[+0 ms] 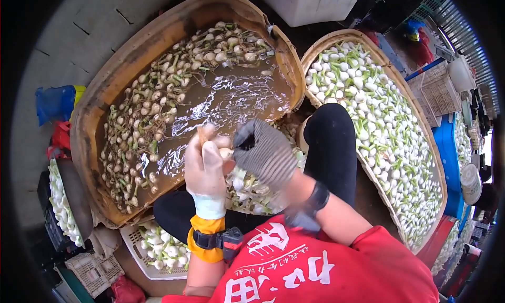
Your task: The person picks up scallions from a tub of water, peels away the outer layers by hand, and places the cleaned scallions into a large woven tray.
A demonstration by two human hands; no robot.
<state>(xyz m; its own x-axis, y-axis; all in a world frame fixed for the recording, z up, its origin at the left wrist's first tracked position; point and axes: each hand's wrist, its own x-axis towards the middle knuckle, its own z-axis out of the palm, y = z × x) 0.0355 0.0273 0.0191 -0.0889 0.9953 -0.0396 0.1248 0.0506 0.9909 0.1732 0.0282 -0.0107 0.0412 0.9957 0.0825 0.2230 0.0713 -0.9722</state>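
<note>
My left hand (204, 169), in a pale thin glove with a yellow cuff, is closed around a whitish bulb (226, 153), which shows between its fingers. Close beside it on the right, my right hand (267, 154) wears a grey striped glove and has its fingers curled in at the bulb. Whatever those fingers pinch is hidden. Both hands are above my lap, where peeled bulbs and trimmings (252, 190) lie below them. Beyond is a brown tub (94, 108) of murky water, with unpeeled, root-covered bulbs heaped along its left and far sides.
To the right stands a long tub (431, 234) full of clean white bulbs with green stems. A white basket (152, 269) of similar bulbs sits at lower left. A large white container (310, 3) is at the back, and stacked crates (431, 90) stand far right.
</note>
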